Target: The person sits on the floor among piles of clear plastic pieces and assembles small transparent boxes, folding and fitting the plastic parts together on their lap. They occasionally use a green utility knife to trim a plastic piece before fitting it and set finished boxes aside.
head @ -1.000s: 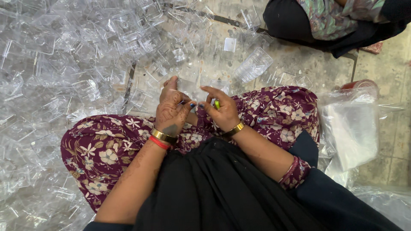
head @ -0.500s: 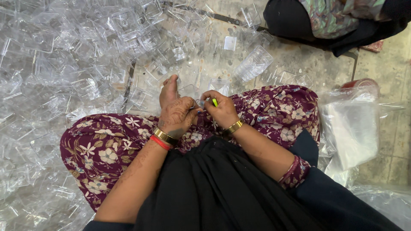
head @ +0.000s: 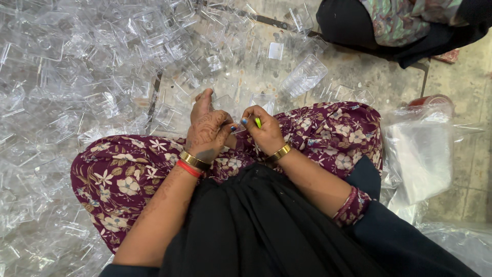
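I sit cross-legged in a maroon flowered garment (head: 123, 174). My left hand (head: 207, 132), wearing a gold and a red bangle, is curled over my lap and pinches a small clear plastic piece (head: 237, 128) at its fingertips. My right hand (head: 265, 134), with a gold bangle, faces it fingertip to fingertip and grips a small yellow-green tool (head: 258, 122). The two hands almost touch. The clear piece is mostly hidden by my fingers.
A deep heap of clear plastic containers (head: 97, 66) covers the floor to the left and ahead. A ribbed clear tray (head: 305, 77) lies ahead. A clear plastic bag (head: 423, 154) stands at my right knee. Another person in dark clothes (head: 359, 23) sits at the upper right.
Both hands have come down and toward my lap, staying together. The left hand has turned its back upward and closed more tightly over the clear piece.
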